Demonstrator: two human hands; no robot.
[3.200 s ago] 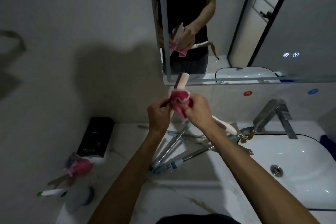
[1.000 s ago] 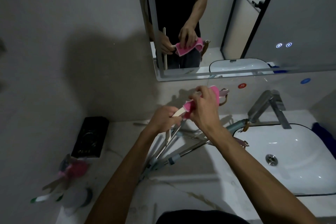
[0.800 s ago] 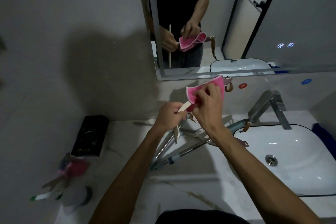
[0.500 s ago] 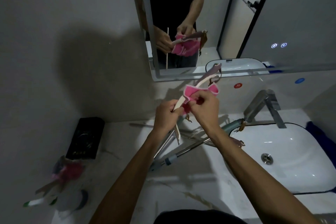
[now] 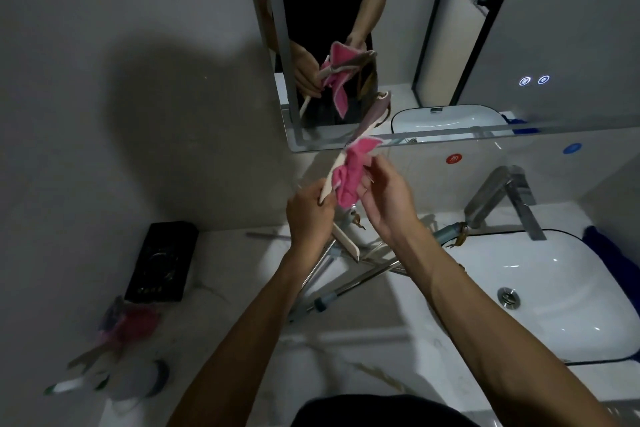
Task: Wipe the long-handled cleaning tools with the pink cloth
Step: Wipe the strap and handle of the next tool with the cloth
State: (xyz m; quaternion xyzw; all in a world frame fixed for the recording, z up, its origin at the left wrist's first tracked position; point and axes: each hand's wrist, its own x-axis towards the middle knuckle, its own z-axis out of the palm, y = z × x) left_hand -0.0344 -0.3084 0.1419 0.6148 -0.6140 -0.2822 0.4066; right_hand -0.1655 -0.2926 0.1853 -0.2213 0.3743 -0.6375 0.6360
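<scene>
The left hand (image 5: pixel 309 215) makes the anchoring grip: its fingers are curled tight round the pale handle of the long-handled tool (image 5: pixel 337 173), low on its length, with a short tail of the handle poking out below the fist toward the table (image 5: pixel 349 357). From that grip the tool's long axis climbs up and to the right, away from the person, ending in a greyish head (image 5: pixel 375 112) in front of the lower edge of the mirror (image 5: pixel 554 45).

Just above the left fist, the pink cloth (image 5: pixel 351 177) is bunched against the shaft on its right side. The right hand (image 5: pixel 384 199) pinches the cloth at its fingertips (the rest of the fingers look loose, the palm turned toward the tool), so it is the nearer hand to the unwiped upper stretch.

The next stroke, as I judge it, runs along that axis: cloth sliding up toward the head while the left hand steadies the lower end.

Below the hands, more metal-shafted tools (image 5: pixel 346 281) lie crossed on the table beside the sink (image 5: pixel 606 305), apparently awaiting their turn.
</scene>
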